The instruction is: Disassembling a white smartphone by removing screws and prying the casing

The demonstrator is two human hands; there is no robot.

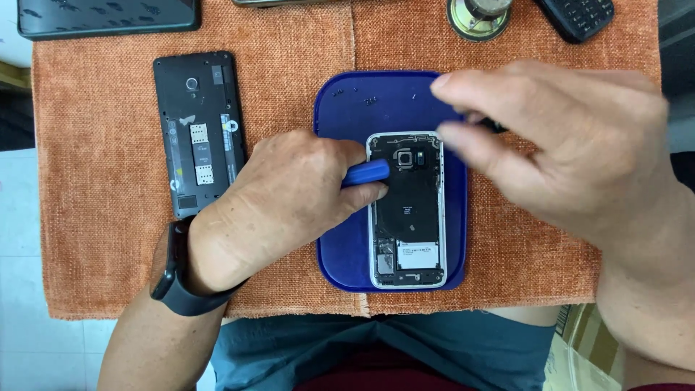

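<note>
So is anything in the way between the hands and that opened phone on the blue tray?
Nothing visible. The left hand holds a blue tool right at the opened phone, and the right hand hovers above the blue tray, with nothing between.

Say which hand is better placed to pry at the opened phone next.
Probably the left hand: it grips the blue pry tool, its tip at the opened phone. The right hand hovers above the blue tray.
</note>
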